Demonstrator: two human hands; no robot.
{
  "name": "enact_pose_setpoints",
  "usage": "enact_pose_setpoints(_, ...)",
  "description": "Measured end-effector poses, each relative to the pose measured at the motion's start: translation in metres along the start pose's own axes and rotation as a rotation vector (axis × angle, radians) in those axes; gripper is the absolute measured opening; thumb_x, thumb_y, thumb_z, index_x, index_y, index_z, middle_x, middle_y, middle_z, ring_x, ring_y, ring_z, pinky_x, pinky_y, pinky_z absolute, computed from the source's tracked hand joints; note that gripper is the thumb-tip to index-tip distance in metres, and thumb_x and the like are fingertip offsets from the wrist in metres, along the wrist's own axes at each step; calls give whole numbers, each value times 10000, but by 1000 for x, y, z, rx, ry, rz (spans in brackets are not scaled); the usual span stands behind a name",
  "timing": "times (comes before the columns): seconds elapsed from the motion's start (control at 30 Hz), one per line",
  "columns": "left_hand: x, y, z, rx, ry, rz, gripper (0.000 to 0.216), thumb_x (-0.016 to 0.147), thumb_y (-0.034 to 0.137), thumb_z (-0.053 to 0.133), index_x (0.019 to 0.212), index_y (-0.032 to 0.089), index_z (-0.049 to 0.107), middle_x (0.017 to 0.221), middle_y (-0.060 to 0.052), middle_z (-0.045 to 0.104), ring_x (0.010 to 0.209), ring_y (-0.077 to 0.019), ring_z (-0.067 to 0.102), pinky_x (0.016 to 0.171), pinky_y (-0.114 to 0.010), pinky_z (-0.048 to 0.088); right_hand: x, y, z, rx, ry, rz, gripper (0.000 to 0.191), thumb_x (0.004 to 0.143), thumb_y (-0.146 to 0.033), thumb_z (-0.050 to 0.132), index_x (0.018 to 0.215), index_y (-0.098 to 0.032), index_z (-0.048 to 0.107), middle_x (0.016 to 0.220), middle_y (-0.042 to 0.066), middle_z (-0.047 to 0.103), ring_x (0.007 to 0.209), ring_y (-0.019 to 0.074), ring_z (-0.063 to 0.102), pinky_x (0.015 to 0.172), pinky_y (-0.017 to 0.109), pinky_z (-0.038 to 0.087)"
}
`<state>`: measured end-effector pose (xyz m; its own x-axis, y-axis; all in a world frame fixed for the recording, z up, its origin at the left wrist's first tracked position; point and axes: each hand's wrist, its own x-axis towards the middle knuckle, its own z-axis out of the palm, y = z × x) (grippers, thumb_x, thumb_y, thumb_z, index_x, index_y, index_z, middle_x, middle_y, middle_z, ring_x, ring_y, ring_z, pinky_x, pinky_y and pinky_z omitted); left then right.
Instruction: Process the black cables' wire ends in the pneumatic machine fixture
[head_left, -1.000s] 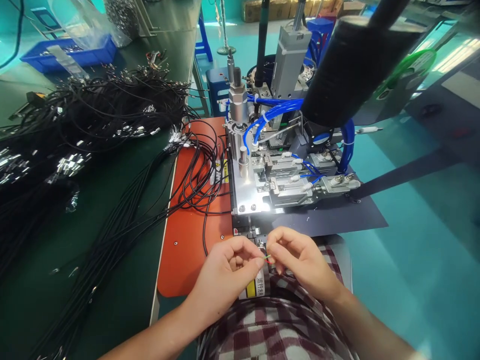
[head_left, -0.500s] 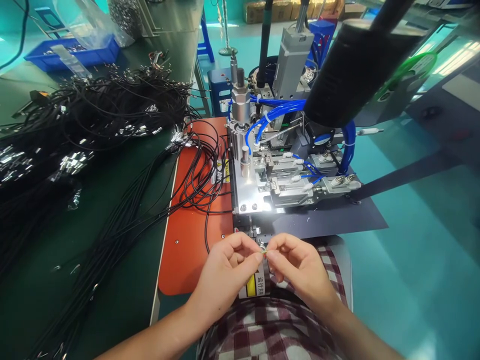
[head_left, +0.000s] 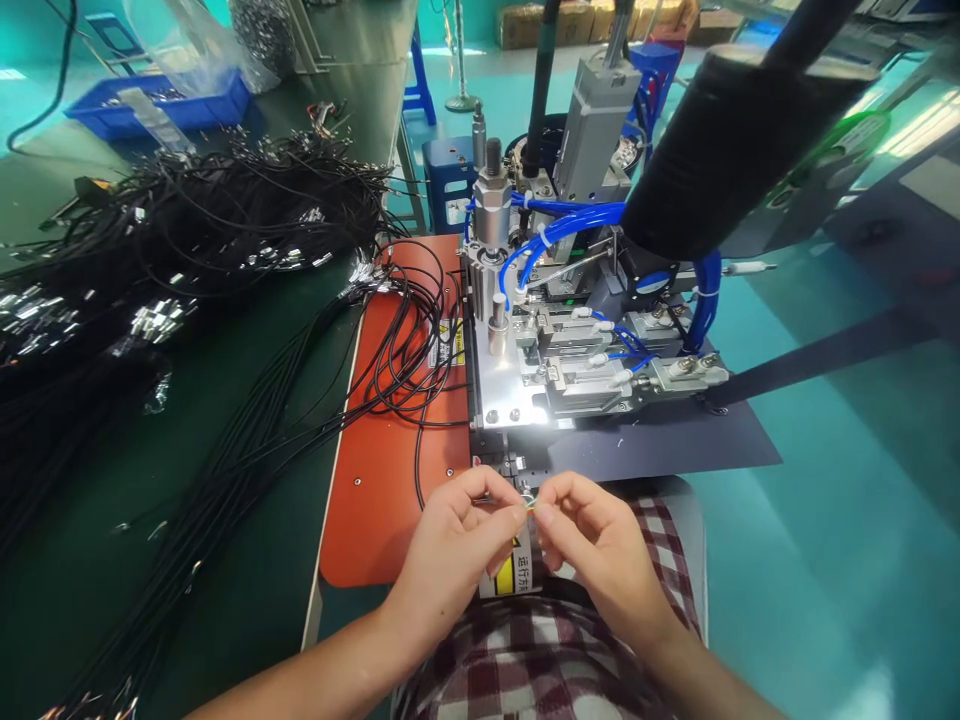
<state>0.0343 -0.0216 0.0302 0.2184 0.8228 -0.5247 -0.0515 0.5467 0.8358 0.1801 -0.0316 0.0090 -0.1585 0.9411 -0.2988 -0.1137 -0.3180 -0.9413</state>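
My left hand point(head_left: 466, 530) and my right hand point(head_left: 589, 530) meet fingertip to fingertip in front of the machine. Pinched between them are thin coloured wires point(head_left: 531, 506), of which only a short greenish and orange-red bit shows. The left thumb and index finger close on one side of the wires, the right thumb and index finger on the other. Just below the fingers is a label with a yellow mark point(head_left: 505, 577). A black cable point(head_left: 418, 470) runs over the orange board point(head_left: 375, 530) towards my left hand; its end is hidden.
Metal machine point(head_left: 510, 380) with blue air tubes point(head_left: 574, 215) stands ahead. Bundled black cables point(head_left: 247, 430) lie across the dark green table point(head_left: 247, 600) and the board. A larger cable heap point(head_left: 225, 200) and a blue tray point(head_left: 210, 108) are farther left. A black tube point(head_left: 742, 150) hangs at upper right.
The view has shifted slightly, so the surroundings sit a little farther right. Both hands keep their pinch; slightly more of the coloured wires shows between the fingertips.
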Motion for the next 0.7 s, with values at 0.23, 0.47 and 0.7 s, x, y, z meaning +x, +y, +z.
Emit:
enact_pose_setpoints(0.23, -2, -3, 0, -1, -23, 32, 207, 769, 341, 620, 732, 179, 495, 431, 111, 325, 418, -52, 237, 414, -198, 157, 3, -4, 0, -15, 14, 25, 219, 795, -361, 650, 738, -172, 558, 559, -50, 499, 465, 83, 442, 465, 211, 375)
enact_pose_setpoints(0.47, -1, -4, 1, -63, -4, 48, 210, 781, 351, 618, 746, 186, 493, 439, 108, 318, 425, -57, 247, 428, -200, 178, 1, 3, 2, 31, -14, 9, 235, 827, -380, 618, 728, -184, 535, 526, -66, 466, 437, 79, 413, 439, 206, 356)
enact_pose_setpoints(0.7, -5, -4, 0, 122, 39, 195, 127, 796, 257, 618, 728, 163, 567, 647, 24, 511, 573, -93, 435, 521, -203, 346, -4, 5, -5, -153, -19, -104, 172, 888, -308, 558, 758, -195, 546, 619, -43, 484, 516, 97, 423, 486, 220, 366)
